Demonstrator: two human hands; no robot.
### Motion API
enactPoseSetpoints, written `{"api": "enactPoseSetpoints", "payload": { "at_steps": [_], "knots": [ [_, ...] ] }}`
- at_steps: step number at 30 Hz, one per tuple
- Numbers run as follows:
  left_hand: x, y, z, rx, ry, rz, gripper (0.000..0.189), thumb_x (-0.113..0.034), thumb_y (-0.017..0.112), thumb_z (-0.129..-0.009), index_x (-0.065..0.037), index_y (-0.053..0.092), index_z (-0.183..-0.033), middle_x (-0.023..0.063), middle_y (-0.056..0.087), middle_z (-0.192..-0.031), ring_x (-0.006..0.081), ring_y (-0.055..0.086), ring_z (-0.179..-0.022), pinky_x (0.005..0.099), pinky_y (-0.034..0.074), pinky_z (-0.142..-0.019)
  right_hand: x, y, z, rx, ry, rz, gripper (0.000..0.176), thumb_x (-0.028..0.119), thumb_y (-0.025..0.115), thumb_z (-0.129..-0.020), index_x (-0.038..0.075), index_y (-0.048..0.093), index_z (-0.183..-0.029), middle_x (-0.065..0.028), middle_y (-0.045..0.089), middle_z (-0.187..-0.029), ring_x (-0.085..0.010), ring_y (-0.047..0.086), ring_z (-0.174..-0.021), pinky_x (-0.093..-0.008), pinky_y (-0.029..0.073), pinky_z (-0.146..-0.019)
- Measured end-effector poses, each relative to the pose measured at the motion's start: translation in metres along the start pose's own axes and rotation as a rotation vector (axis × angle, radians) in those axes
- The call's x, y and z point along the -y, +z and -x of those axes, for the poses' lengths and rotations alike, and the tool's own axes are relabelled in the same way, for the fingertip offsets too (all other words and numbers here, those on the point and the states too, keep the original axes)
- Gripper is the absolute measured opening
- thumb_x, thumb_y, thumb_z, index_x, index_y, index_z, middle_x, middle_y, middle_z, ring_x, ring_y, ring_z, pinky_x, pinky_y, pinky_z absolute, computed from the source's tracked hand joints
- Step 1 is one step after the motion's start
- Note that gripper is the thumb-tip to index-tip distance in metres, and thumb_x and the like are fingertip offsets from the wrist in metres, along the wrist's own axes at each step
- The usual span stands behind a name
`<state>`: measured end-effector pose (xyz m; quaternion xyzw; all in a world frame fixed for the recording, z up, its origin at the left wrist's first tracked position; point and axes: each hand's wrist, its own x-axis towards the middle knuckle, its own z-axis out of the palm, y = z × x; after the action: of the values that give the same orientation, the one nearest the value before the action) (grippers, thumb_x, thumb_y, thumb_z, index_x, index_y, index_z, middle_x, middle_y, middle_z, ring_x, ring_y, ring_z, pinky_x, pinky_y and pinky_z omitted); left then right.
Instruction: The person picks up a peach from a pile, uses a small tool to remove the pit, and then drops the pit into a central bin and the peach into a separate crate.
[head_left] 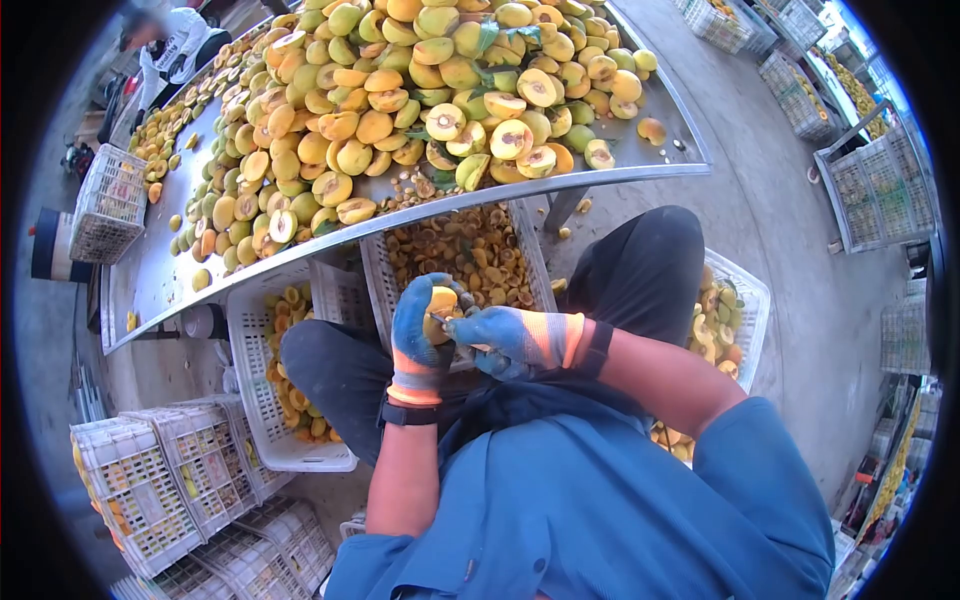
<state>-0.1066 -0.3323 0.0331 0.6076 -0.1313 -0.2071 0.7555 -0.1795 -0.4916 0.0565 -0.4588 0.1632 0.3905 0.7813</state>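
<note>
Gloved in blue and orange, my left hand (412, 340) is wrapped round a yellow peach half (443, 300), its cut side turned towards my right hand. My right hand (520, 338), in a matching glove, is closed on a small thin tool (440, 319) whose tip meets the peach; most of the tool is hidden by the fingers. Both hands are above my lap, just in front of a white crate (533, 255) of peach pits and scraps. Beyond them, halved peaches (375, 125) are heaped on a metal table (640, 150).
The table's raised rim (420, 212) runs across in front of me. A white crate (262, 425) of peach halves stands by my left knee, another (752, 320) on my right. Stacked crates (160, 490) are at lower left. A person (180, 45) sits across the table.
</note>
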Motion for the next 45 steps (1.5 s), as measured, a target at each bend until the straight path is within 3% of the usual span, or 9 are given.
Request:
{"api": "enactPoseSetpoints", "payload": {
  "at_steps": [2,4,5,8,14,18,24,29,45],
  "knots": [
    [-0.006,0.002,0.003,-0.077,0.085,-0.09,0.025,-0.005,0.071,-0.095,-0.001,0.065,-0.119,0.0105,0.071,-0.098,0.0216,0.073,-0.088,0.034,0.061,-0.08,0.001,0.003,0.0,0.0,0.015,-0.041,0.051,0.06,0.054,-0.107,0.014,0.063,-0.089,0.0035,0.049,-0.065,-0.009,0.044,-0.051,-0.0261,0.035,-0.047],
    [0.0,-0.007,0.004,-0.096,0.42,-0.554,0.024,-0.012,0.069,-0.1,-0.001,0.066,-0.12,0.0115,0.072,-0.1,0.0217,0.073,-0.087,0.0339,0.061,-0.08,0.0,0.016,0.002,-0.069,-0.097,0.079,0.051,0.06,0.054,-0.107,0.013,0.063,-0.089,0.0034,0.049,-0.065,-0.0089,0.044,-0.051,-0.0263,0.035,-0.047],
    [0.012,-0.005,0.006,-0.165,0.0,0.073,0.026,-0.024,0.066,-0.105,0.0,0.068,-0.115,0.0129,0.073,-0.095,0.0222,0.073,-0.081,0.0335,0.061,-0.075,-0.001,0.02,0.003,-0.103,-0.152,0.14,0.051,0.06,0.053,-0.107,0.013,0.062,-0.089,0.0034,0.049,-0.065,-0.0089,0.044,-0.051,-0.0265,0.035,-0.047],
    [-0.006,0.01,0.005,-0.376,-0.287,0.181,0.035,-0.033,0.061,-0.108,0.0,0.071,-0.107,0.0122,0.074,-0.087,0.0221,0.072,-0.074,0.033,0.06,-0.069,-0.005,0.024,0.001,-0.118,-0.078,0.144,0.051,0.058,0.051,-0.108,0.012,0.062,-0.09,0.0028,0.05,-0.066,-0.0093,0.045,-0.052,-0.027,0.036,-0.048],
    [0.011,0.007,0.008,-0.313,-0.109,-0.06,0.043,-0.039,0.058,-0.11,0.0,0.07,-0.098,0.011,0.073,-0.084,0.0207,0.071,-0.07,0.0326,0.058,-0.066,-0.009,0.008,-0.004,-0.105,-0.159,0.507,0.046,0.046,0.047,-0.112,0.011,0.073,-0.098,0.0005,0.057,-0.071,-0.0127,0.047,-0.059,-0.0305,0.036,-0.054],
    [-0.003,0.023,0.009,-0.227,-0.055,0.149,0.046,-0.041,0.05,-0.112,-0.002,0.069,-0.098,0.0107,0.074,-0.085,0.0198,0.071,-0.073,0.0322,0.058,-0.068,-0.006,0.002,0.004,0.196,0.121,-0.219,0.043,0.048,0.054,-0.108,0.013,0.065,-0.087,0.0028,0.051,-0.066,-0.0124,0.043,-0.053,-0.0293,0.033,-0.049],
    [0.012,0.017,-0.001,-0.354,-0.226,0.201,0.045,-0.042,0.047,-0.113,-0.003,0.067,-0.106,0.0099,0.073,-0.089,0.0202,0.071,-0.079,0.0317,0.058,-0.074,-0.014,0.02,0.0,-0.181,-0.104,0.138,0.042,0.054,0.055,-0.109,0.015,0.059,-0.095,0.0049,0.044,-0.062,-0.0067,0.034,-0.046,-0.0247,0.028,-0.042],
    [0.007,0.017,0.013,-0.246,-0.252,0.313,0.049,-0.048,0.048,-0.113,-0.003,0.066,-0.108,0.0102,0.073,-0.09,0.0211,0.071,-0.08,0.0327,0.058,-0.077,-0.015,0.008,0.011,0.128,0.075,-0.295,0.042,0.052,0.055,-0.109,0.014,0.058,-0.092,0.006,0.042,-0.061,-0.0058,0.032,-0.042,-0.0234,0.025,-0.039],
    [0.021,0.015,0.017,-0.123,-0.363,0.499,0.067,-0.071,0.053,-0.103,-0.005,0.067,-0.106,0.0132,0.072,-0.09,0.0269,0.07,-0.078,0.0373,0.06,-0.076,-0.033,0.011,0.011,0.03,-0.001,-0.189,0.043,0.054,0.061,-0.106,0.012,0.06,-0.094,0.0046,0.044,-0.063,-0.0077,0.038,-0.048,-0.0256,0.027,-0.042]
  ]
}}
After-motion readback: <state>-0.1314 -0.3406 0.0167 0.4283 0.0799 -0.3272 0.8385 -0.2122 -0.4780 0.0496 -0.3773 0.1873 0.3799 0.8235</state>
